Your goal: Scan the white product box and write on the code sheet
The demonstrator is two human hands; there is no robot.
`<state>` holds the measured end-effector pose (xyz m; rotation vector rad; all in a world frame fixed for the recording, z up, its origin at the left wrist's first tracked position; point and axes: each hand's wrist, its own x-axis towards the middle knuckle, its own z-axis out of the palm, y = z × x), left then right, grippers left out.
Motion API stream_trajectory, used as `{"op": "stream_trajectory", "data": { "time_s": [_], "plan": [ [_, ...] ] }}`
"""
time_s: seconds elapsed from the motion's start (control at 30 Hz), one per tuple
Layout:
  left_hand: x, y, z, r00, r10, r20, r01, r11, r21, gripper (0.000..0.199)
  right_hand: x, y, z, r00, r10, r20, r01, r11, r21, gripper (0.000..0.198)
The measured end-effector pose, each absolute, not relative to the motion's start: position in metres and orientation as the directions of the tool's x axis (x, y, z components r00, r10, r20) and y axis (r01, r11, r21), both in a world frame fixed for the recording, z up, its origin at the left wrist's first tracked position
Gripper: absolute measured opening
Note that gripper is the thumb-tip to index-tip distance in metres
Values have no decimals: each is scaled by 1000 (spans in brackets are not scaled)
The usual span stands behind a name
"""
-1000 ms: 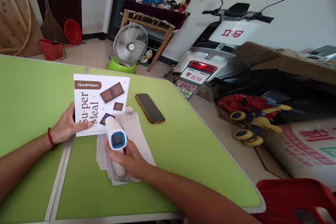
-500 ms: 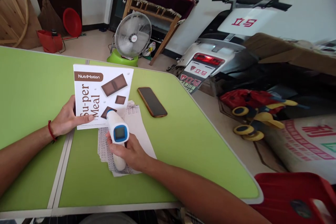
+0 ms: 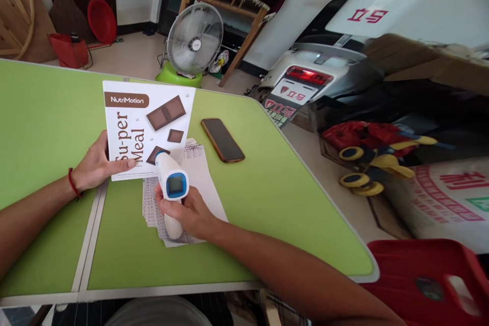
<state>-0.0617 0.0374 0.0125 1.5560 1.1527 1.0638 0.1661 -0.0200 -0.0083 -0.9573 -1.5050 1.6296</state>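
Observation:
My left hand (image 3: pixel 94 162) grips the lower left edge of a white box (image 3: pixel 160 97) printed "NutriMotion Su-per Meal" with brown chocolate pieces, thumb across its front. The box is upright, facing me. Wrapped round the handle of a white infrared thermometer (image 3: pixel 172 173) with a blue-rimmed screen is my right hand (image 3: pixel 188 212). The thermometer's front end points at the box's lower right part; whether it touches cannot be told. Beneath both lie sheets of paper (image 3: pixel 206 188) with writing on them. A dark phone (image 3: pixel 222 140) in a brown case rests to the right of the box.
The green table (image 3: pixel 286 229) has a pale rim and a seam. Past it stand a fan (image 3: pixel 195 38) on a green stool, a white scooter (image 3: pixel 309 69) and a red basin (image 3: pixel 102 20). A red plastic chair (image 3: pixel 424 270) is at the right front corner.
The view has tilted slightly downward, so most things sit a little higher or shifted. Both hands keep their holds on the box and the thermometer, with little visible movement between them.

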Motion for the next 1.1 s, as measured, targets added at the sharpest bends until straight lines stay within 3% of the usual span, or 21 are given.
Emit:
{"op": "stream_trajectory", "data": {
  "time_s": [0.9, 1.1],
  "plan": [
    [-62, 38, 17, 198, 974, 113, 191, -152, 970, 69, 163, -19, 0, -467, 882, -62, 47, -45, -998, 20],
    [-61, 38, 20, 206, 969, 136, 222, -181, 958, 61, 162, -19, -1, -448, 891, -72, 53, -53, -997, 19]
  ]
}}
